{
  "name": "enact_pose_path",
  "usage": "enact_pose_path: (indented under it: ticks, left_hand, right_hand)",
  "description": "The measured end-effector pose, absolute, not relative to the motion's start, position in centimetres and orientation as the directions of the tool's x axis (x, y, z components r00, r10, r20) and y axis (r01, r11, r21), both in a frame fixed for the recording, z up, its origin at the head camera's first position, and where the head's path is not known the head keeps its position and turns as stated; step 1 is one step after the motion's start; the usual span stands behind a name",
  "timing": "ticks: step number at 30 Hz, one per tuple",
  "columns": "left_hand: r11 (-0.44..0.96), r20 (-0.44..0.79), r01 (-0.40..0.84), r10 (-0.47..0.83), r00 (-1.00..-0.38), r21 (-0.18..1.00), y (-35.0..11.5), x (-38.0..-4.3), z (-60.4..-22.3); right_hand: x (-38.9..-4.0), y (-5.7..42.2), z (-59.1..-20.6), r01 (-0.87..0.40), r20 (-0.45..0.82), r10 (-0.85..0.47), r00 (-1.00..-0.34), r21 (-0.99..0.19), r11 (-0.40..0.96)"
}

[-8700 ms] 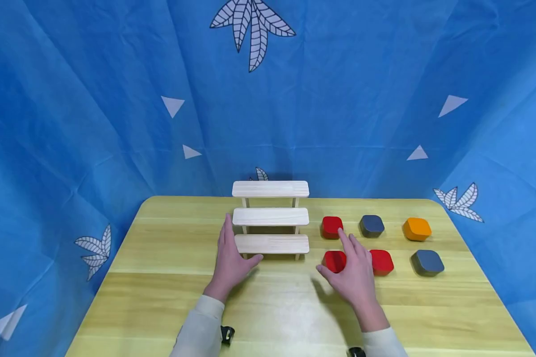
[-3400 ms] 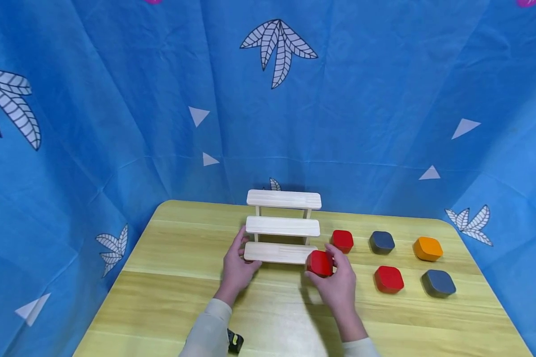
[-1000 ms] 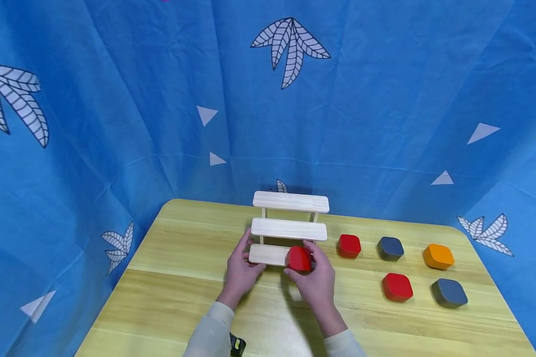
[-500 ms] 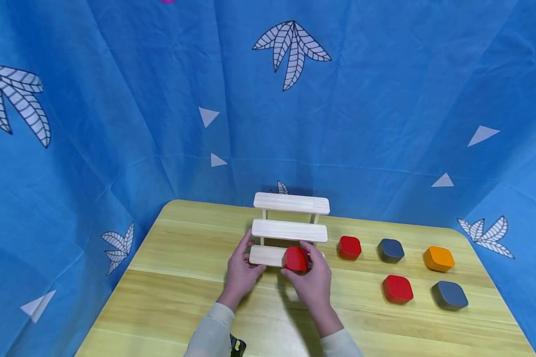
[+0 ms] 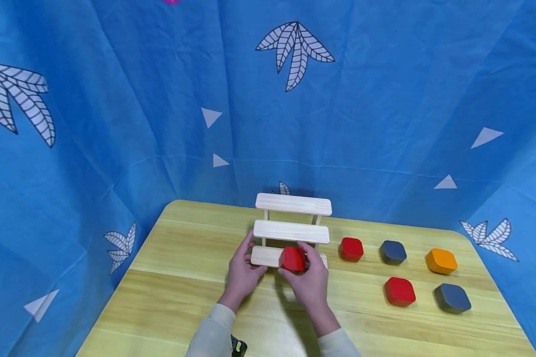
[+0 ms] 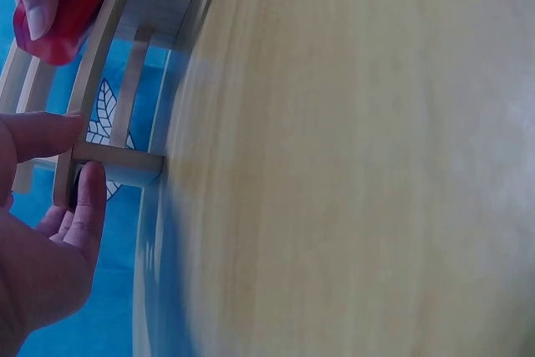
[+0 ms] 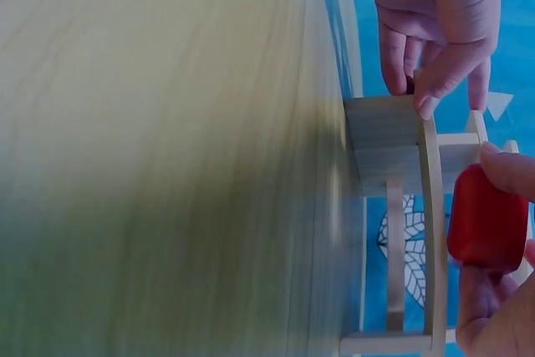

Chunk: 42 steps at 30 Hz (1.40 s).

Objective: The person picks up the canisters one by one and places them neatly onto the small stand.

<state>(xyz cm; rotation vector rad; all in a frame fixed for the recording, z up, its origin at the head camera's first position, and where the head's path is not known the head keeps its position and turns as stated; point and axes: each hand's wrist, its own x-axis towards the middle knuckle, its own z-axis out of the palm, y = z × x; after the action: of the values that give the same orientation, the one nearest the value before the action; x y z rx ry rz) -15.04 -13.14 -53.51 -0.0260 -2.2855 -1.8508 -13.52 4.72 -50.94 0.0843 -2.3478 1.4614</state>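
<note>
Fingers (image 7: pixel 476 303) and thumb of the right hand (image 5: pixel 311 282) pinch a red, round-cornered block (image 5: pixel 292 259) from opposite sides, the spread no wider than the block itself. From my remote station I place this block over the middle of the lowest tier (image 5: pixel 263 256) of a pale wooden three-tier stand (image 5: pixel 291 231); whether its base rests on the plank or hangs just above it, I cannot tell. To handle it well, I judge that I should keep its base parallel to the plank, let the weight settle fully, then part the fingers evenly to avoid dragging it. The right wrist view serves me best for watching the narrow space between block and plank.

Farther out, the left hand (image 5: pixel 243 276) grips the left end of the same tier between thumb and fingers. I would leave this hold firm but without push, since the stand looks light and might slide.

To the right of the stand, on the yellow wood-grain counter (image 5: pixel 161 307), lie two more red blocks (image 5: pixel 400 291), two dark grey-blue blocks (image 5: pixel 452 298) and one orange block (image 5: pixel 441 261), all apart from one another. Behind everything hangs a blue leaf-printed cloth (image 5: pixel 268 114).
</note>
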Motion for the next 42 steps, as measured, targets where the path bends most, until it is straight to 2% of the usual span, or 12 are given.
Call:
enact_pose_path:
  ticks: [8,13,33,42]
  left_hand:
    - [0.217,0.157,0.129,-0.117,-0.981,0.968,-13.0,-14.7,-52.9]
    - [0.223,0.148,0.119,-0.118,-0.982,0.967,-13.1,-14.7,-52.9]
    - [0.212,0.177,0.156,-0.088,-0.98,0.965,-13.1,-15.2,-54.1]
    - [0.25,0.177,0.149,-0.095,-0.98,0.957,-13.1,-15.2,-53.8]
  right_hand:
    - [-13.6,3.9,-51.1,-0.27,0.357,0.136,-0.924,-0.862,0.43]
    - [-13.8,3.3,-51.2,-0.242,0.329,0.137,-0.934,-0.868,0.433]
    - [-14.4,1.7,-51.3,-0.237,0.312,0.124,-0.942,-0.881,0.41]
    - [-14.7,1.2,-51.3,-0.241,0.304,0.104,-0.947,-0.886,0.395]
